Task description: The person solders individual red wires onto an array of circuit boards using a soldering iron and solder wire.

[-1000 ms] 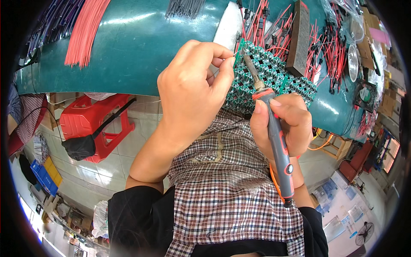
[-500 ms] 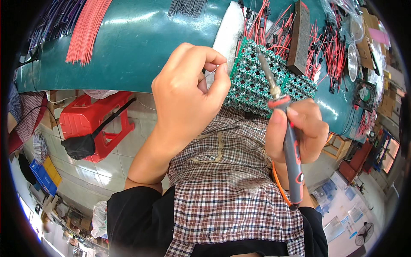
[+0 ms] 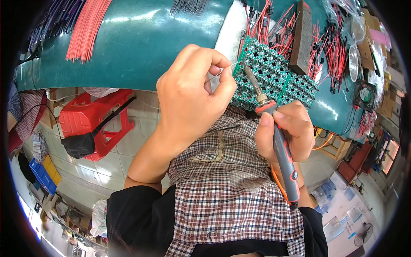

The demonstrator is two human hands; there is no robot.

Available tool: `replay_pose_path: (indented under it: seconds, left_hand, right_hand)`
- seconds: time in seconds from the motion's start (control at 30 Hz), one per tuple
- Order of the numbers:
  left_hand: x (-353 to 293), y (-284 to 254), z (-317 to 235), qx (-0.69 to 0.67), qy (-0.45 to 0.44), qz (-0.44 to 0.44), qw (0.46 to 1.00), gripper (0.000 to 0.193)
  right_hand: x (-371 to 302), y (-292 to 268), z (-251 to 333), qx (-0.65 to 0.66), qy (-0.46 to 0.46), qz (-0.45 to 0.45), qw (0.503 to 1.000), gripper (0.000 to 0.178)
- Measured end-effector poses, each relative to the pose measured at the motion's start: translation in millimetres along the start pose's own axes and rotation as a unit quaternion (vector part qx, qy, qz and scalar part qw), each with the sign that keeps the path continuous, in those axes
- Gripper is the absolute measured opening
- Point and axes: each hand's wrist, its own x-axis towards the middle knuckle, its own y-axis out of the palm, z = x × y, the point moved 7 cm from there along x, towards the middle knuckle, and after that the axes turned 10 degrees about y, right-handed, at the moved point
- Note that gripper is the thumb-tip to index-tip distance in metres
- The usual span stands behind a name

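Observation:
My right hand [image 3: 287, 136] is wrapped round a grey and red soldering iron [image 3: 283, 157], its metal tip pointing up and left over the green circuit boards [image 3: 267, 70]. Whether the tip touches a board I cannot tell. Between thumb and forefinger, my left hand [image 3: 195, 88] pinches a thin silvery strand of solder wire [image 3: 233, 64]. The strand's end lies close to the iron's tip at the boards' left edge. Small clear and metallic parts stand in rows on the boards, which lie at the table's near edge.
Red wires with black connectors [image 3: 263, 25] lie behind the boards, beside a dark rectangular bar [image 3: 301, 38]. A white foam piece [image 3: 231, 32] lies left of them. Bundled red wires [image 3: 89, 30] rest at the far left of the green table [image 3: 132, 51]. Below stands a red stool [image 3: 96, 124].
The soldering iron has moved left and slightly down, bringing its tip to the boards' left edge. My left hand has shifted slightly right with the solder wire.

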Motion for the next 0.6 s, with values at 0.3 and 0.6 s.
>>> replay_pose_path:
  seconds: [0.3,0.6]
  left_hand:
    - [-1.0,3.1,1.0,-0.01,0.002,-0.001,1.0,0.009]
    - [-0.5,1.6,-0.4,-0.002,0.008,0.004,1.0,0.009]
  right_hand:
    - [-1.6,2.4,4.2,-0.016,-0.008,0.012,1.0,0.038]
    - [3.2,6.6,7.9,-0.024,-0.023,0.026,0.999,0.04]
